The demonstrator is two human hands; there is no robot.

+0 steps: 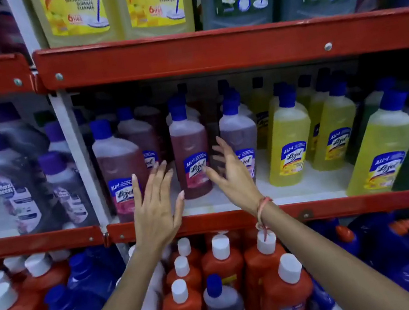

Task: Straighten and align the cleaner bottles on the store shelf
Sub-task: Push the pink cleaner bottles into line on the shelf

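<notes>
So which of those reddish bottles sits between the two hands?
The middle red bottle, set back on the shelf; left hand and right hand flank it, open.

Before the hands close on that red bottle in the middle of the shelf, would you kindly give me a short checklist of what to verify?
1. Both hands free: ok. The left hand and right hand are open and hold nothing.
2. Hands flank the target: ok. The red bottle stands between them.
3. Contact: cannot tell. The right fingers overlap the bottle's edge.
4. Bottle upright, label facing forward: ok.
5. Room at the sides: ok. There are gaps to the left red bottle and the purple bottle.
6. Front line: not ok. The left red bottle stands nearer the shelf edge.
</notes>
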